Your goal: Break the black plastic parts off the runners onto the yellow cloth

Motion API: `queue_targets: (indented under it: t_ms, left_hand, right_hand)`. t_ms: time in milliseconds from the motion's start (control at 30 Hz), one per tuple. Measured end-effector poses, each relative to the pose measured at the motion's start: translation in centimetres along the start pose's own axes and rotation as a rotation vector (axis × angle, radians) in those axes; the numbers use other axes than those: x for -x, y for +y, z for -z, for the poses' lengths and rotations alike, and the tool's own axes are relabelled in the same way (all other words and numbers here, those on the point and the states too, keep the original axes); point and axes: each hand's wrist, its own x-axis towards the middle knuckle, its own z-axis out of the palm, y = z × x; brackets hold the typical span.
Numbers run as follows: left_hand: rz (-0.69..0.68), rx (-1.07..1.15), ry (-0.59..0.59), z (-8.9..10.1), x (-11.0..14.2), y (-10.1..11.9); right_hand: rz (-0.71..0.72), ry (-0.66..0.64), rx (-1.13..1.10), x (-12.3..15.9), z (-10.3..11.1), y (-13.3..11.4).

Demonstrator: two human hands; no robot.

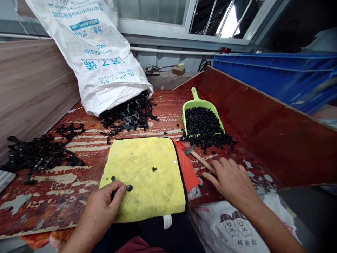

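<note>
My left hand [106,202] is pinched around a small black plastic part [113,179] with round ends, held over the left side of a yellow cloth [147,158]. The rest of that part is hidden by my fingers. A tiny black peg-like piece [154,169] lies near the cloth's middle. Right of the cloth, my right hand [231,177] grips the wooden handle of a small hammer [201,160]. The hammer head rests on the table near an orange-red cloth [186,167] that shows from under the yellow one.
A green dustpan [195,102] holds many tiny black pieces, spilling at its front. Black linked parts [131,114] spill from a white woven sack [110,70]; another pile [42,154] lies left. Wooden boards wall both sides, with blue crates [273,77] beyond the right board [263,123].
</note>
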Motion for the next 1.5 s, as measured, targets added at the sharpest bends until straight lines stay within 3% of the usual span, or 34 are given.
queue_targets:
  t_ms: [67,133,267,333,467,633,700,767,833,900,1067,1233,1333,1500]
  left_hand:
    - [-0.003,0.008,-0.004,0.0,0.1,0.0]
    - [-0.011,0.007,0.000,0.0,0.2,0.1]
    - [-0.018,-0.008,0.019,-0.1,0.4,0.3]
    - [-0.014,-0.010,0.026,-0.1,0.5,0.4]
    - [-0.017,-0.013,0.036,-0.1,0.4,0.6]
    - [0.010,0.018,0.023,0.0,0.5,0.8]
    - [0.017,0.031,0.015,0.0,0.5,0.8]
    - [0.013,0.029,0.010,0.1,0.4,0.8]
    - [0.007,0.021,0.009,0.1,0.3,0.9]
    - [0.005,0.021,0.008,0.1,0.3,0.9]
    - [0.013,-0.073,0.026,-0.3,0.5,1.0]
    - [0.008,-0.127,0.038,-0.6,0.7,1.0]
    - [0.018,-0.150,0.030,-0.7,0.7,0.9]
    - [0.008,-0.150,0.027,-0.6,0.6,0.9]
  right_hand:
    - [-0.011,-0.170,-0.067,0.7,-0.8,3.0]
    - [-0.060,-0.288,-0.225,0.9,-1.4,4.4]
    - [-0.227,-0.483,-0.642,0.9,-1.5,5.1]
    - [-0.230,-0.489,-0.797,1.3,-0.8,4.8]
    - [-0.088,-0.264,-0.787,3.1,2.2,1.1]
    - [0.151,-0.513,-0.772,4.7,5.5,-6.8]
    - [0.270,-0.431,-0.760,4.6,5.8,-8.6]
    - [0.371,-0.257,-0.737,4.2,5.5,-9.7]
    - [0.419,-0.090,-0.696,3.8,4.8,-10.3]
    - [0.427,-0.008,-0.628,3.7,3.8,-11.0]
    - [0.434,-0.055,-0.500,4.1,1.5,-11.7]
    - [0.396,0.034,-0.532,4.2,1.4,-11.7]
    - [0.432,-0.009,-0.428,4.1,1.2,-12.1]
    - [0.389,-0.037,-0.510,4.3,1.1,-12.6]
